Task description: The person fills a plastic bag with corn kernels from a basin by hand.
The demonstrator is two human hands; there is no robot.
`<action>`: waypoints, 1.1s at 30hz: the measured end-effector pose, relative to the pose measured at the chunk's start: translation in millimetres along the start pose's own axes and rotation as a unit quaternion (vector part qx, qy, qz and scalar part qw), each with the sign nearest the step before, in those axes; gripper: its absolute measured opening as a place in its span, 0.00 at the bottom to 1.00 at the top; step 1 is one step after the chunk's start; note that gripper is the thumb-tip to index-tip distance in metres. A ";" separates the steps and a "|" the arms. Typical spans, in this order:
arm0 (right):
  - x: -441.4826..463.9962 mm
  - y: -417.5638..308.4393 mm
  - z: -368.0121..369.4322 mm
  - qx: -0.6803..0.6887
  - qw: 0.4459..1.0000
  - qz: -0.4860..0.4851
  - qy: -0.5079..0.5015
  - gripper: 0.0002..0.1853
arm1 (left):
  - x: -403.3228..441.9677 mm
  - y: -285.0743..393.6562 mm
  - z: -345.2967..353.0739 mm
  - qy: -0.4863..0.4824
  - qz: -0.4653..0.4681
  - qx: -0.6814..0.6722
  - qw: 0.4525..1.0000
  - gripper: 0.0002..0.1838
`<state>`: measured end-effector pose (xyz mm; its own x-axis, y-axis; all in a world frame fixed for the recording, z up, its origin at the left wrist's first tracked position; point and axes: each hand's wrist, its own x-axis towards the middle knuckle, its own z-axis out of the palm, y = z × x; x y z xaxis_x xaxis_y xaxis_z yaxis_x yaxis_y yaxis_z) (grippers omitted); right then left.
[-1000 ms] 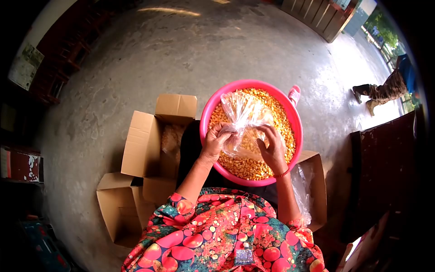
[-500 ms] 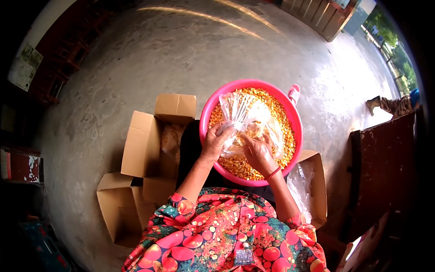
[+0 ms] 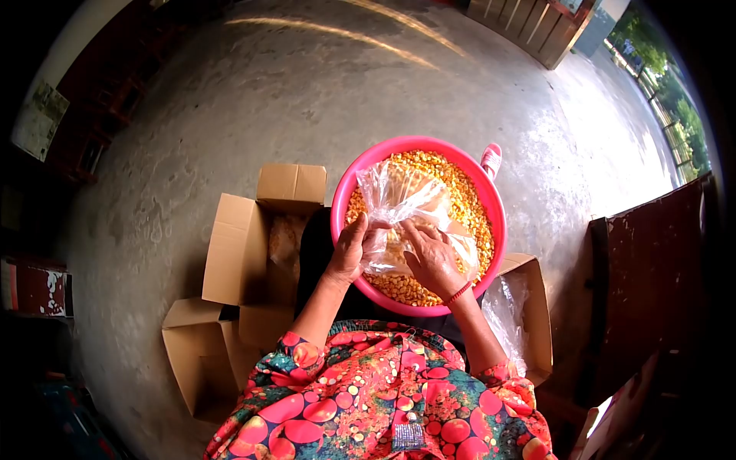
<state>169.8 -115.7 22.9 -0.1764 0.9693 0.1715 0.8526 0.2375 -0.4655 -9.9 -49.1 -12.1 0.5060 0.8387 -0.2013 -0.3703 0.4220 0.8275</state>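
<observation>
The left hand [image 3: 347, 249] pinches the clear bag [image 3: 406, 211] over corn kernels [image 3: 468, 192] in the pink basin [image 3: 502, 222]; the right hand's [image 3: 435, 264] fingers are spread against it, their grip unclear. Glare obscures its contents; no writing is legible.

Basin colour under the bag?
Bright pink basin, plain, with yellow-orange kernels inside. Shows best in the head view.
</observation>
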 end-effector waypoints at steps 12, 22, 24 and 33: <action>7.0 7.4 -10.0 0.028 0.997 0.067 -0.025 0.23 | 14.6 16.2 16.3 0.085 0.020 -0.077 0.993 0.30; 6.5 26.1 -37.9 0.571 0.800 0.152 0.105 0.26 | 16.9 6.6 16.0 0.062 0.012 -0.053 0.997 0.27; 3.4 55.6 -35.4 0.711 0.660 0.199 0.136 0.23 | 16.3 7.3 14.7 0.018 0.014 -0.043 0.999 0.27; -6.1 46.8 -50.8 0.710 0.686 0.145 0.071 0.17 | 20.0 -13.1 17.9 -0.038 0.094 0.224 0.969 0.12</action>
<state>235.8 -113.7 44.2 0.0356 0.9969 -0.0702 -0.5140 -0.0420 -0.8568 19.0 -44.0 -17.7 0.5243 0.8516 -0.0005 -0.0943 0.0587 0.9938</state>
